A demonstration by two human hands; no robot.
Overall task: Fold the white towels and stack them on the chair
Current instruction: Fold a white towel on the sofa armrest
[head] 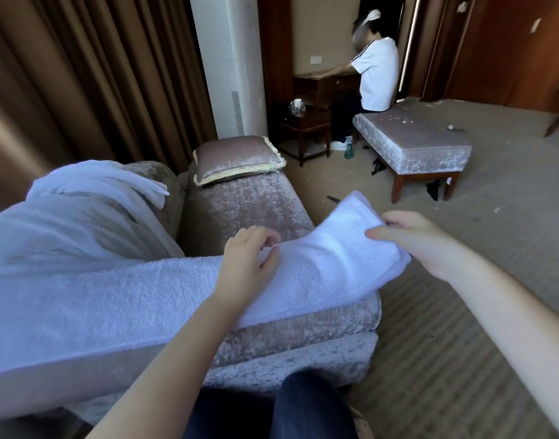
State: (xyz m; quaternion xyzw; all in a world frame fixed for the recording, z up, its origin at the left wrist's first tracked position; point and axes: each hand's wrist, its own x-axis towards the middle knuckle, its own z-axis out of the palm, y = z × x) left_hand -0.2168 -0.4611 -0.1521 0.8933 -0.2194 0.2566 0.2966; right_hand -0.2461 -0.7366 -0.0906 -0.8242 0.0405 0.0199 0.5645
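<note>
A long white towel [119, 299] lies across the seat of a mauve velvet chair [303, 327], its right end lifted off the cushion. My right hand [417, 245] pinches that raised end between thumb and fingers. My left hand [249, 261] rests on the towel's middle, its fingertips curled at the far edge of the towel. Another white towel [94, 182] is draped over the chair's armrest at the left, unfolded.
A velvet cushion [237, 160] lies at the far end of the seat. A padded bench [414, 137] stands on the carpet beyond, with a person in a white shirt [376, 74] seated at a dark desk. Brown curtains [81, 74] hang at the left.
</note>
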